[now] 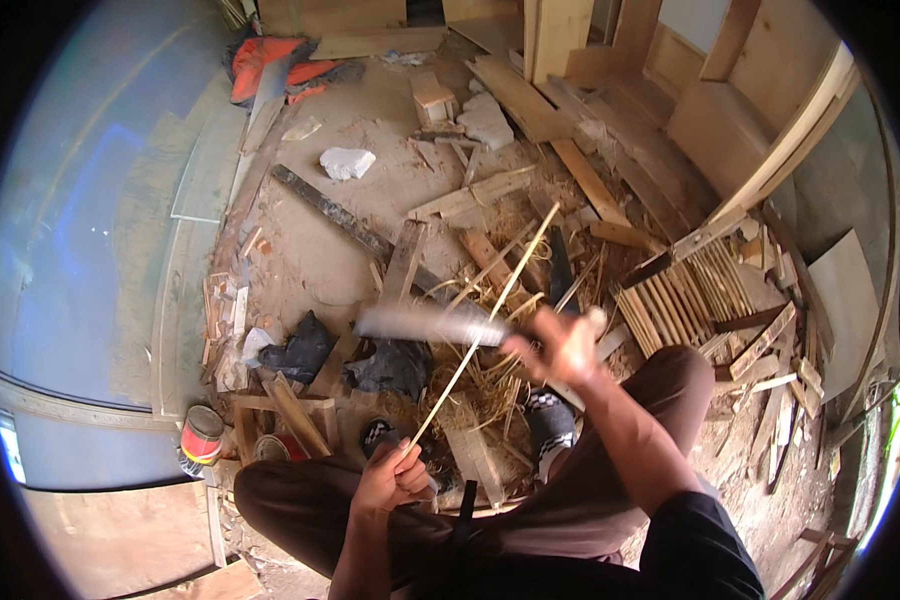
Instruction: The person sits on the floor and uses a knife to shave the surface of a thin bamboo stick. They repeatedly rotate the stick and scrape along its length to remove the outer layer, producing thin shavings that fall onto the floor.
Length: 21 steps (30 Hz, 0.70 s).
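My left hand [395,480], low in the middle, is closed around the lower end of a long, thin, pale wooden strip [518,275]. The strip slants up and away to the right. My right hand [562,347] grips the handle of a large knife [425,325], whose broad blade points left and is smeared by motion. In this view the blade crosses the strip near its middle; whether they touch I cannot tell. Curly shavings [495,385] lie on the ground between my feet, beneath the strip.
A slatted bundle of thin sticks [685,300] lies to the right. Black plastic bags [388,368] and a red tin can [202,436] are on the left. A dark beam [335,210], a white chunk [347,163] and scattered boards cover the ground ahead. Wooden panels [740,130] stand far right.
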Available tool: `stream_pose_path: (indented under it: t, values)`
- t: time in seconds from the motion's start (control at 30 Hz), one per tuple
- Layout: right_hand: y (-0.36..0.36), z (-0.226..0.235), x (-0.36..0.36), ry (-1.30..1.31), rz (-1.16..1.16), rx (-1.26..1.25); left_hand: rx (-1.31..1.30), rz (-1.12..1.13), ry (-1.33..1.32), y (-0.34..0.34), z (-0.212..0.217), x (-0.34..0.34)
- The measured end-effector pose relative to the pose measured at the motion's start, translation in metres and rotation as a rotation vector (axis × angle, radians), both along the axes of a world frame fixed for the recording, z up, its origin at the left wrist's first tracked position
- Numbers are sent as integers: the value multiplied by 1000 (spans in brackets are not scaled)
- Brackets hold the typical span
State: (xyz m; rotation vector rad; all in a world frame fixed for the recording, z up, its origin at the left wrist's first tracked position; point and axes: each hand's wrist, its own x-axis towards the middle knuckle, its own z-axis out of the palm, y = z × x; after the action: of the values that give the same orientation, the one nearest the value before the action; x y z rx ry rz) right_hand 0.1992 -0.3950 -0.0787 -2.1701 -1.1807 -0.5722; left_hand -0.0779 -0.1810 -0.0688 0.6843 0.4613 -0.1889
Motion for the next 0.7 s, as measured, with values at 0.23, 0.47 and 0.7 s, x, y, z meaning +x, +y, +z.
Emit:
stream_pose_path:
  t: [0.23, 0.47, 0.7]
  values:
    - [-47, -66, 97, 844, -1115, 703, -85, -18, 72, 11, 0, 8]
    - [6, 4, 25, 1162, -451, 772, -97, 30, 34, 2, -10, 22]
    - [38, 10, -50, 749, 78, 259, 176, -34, -6, -6, -3, 33]
